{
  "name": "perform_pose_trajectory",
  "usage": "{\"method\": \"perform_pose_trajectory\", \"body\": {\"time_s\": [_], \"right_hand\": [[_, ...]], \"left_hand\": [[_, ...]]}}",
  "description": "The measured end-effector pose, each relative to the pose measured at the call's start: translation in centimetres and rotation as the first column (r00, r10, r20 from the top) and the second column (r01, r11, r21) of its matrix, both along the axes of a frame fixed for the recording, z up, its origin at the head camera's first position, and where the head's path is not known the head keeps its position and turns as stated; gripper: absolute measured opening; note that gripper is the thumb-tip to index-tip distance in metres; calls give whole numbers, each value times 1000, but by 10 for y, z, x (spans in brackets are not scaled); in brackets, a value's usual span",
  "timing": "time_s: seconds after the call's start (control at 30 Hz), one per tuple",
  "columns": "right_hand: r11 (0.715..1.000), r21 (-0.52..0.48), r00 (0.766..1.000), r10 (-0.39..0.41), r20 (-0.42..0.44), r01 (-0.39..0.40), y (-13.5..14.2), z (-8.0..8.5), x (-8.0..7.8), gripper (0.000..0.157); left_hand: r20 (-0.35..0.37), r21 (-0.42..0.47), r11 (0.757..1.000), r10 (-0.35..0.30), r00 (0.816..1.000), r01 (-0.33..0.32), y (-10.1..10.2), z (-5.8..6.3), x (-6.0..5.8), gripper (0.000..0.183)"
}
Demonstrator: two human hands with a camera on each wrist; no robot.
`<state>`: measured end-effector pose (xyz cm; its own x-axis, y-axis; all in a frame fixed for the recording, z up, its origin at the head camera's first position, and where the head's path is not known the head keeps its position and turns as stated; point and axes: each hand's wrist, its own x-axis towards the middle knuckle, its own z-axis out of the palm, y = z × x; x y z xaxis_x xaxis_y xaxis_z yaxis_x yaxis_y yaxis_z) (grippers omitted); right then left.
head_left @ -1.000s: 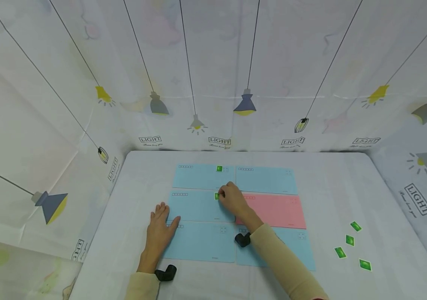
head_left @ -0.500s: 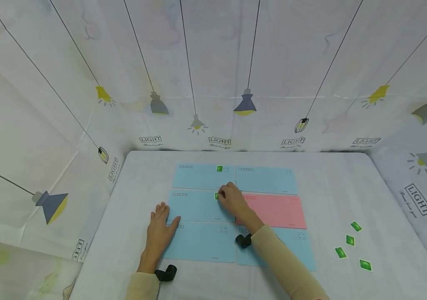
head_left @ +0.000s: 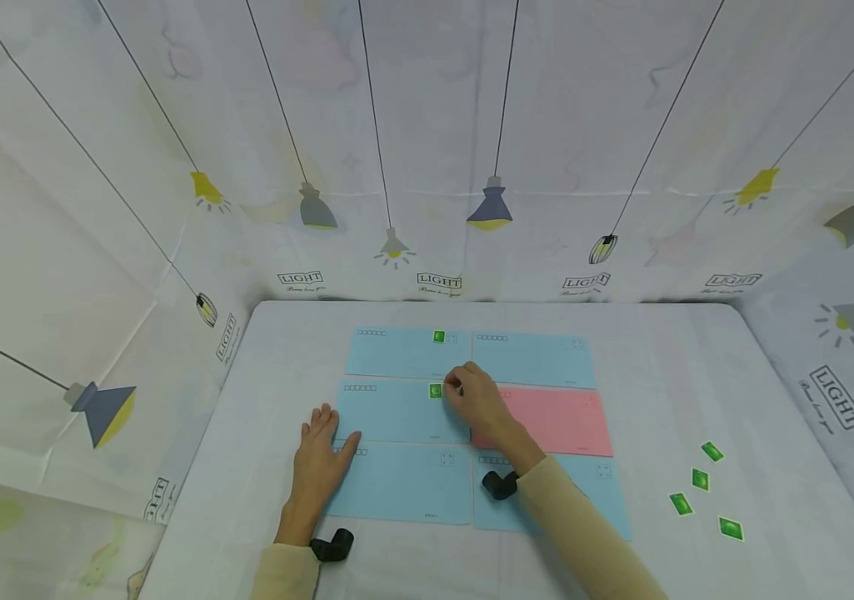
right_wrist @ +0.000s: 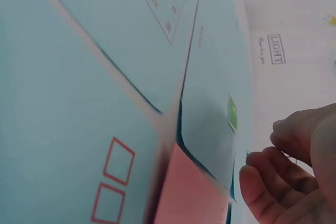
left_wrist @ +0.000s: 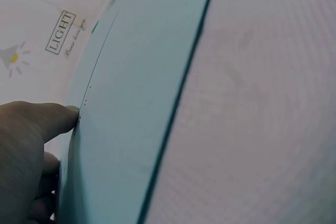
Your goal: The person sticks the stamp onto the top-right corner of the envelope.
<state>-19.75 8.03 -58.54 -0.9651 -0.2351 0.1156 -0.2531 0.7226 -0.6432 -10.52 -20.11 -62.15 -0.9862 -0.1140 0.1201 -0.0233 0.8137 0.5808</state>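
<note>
Blue envelopes and one pink envelope (head_left: 554, 422) lie in rows on a white table. A small green stamp (head_left: 436, 391) sits near the upper right corner of the middle-left blue envelope (head_left: 385, 417). My right hand (head_left: 481, 407) hovers just right of that stamp, fingers loosely bent, thumb apart from them, nothing between. In the right wrist view the stamp (right_wrist: 232, 114) lies flat, apart from the fingertips (right_wrist: 251, 179). My left hand (head_left: 317, 454) rests with spread fingers at the left edges of the middle-left and lower-left envelopes, the thumb (left_wrist: 60, 118) touching the blue paper.
Another green stamp (head_left: 438, 337) is on the top-left blue envelope (head_left: 397, 354). Several loose green stamps (head_left: 700, 480) are scattered on the table (head_left: 666, 375) to the right. A lamp-printed white cloth (head_left: 427, 125) hangs behind and beside the table.
My right hand has let go of the stamp on the middle-left envelope and moved slightly right, so the whole stamp now shows. My left hand has stayed in place.
</note>
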Motion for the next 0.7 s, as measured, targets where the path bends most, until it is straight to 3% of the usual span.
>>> {"method": "perform_pose_trajectory", "body": {"time_s": [0.33,0.7], "right_hand": [[1000,-1,999,-27,-24,26,16,18,10,12],[998,-8,997,-56,-46,55,39,39,23,14]], "left_hand": [[-2,5,1000,1,1000,-1,1,1,0,67],[-58,-9,1000,5,998,-5,1,0,1,65]]}}
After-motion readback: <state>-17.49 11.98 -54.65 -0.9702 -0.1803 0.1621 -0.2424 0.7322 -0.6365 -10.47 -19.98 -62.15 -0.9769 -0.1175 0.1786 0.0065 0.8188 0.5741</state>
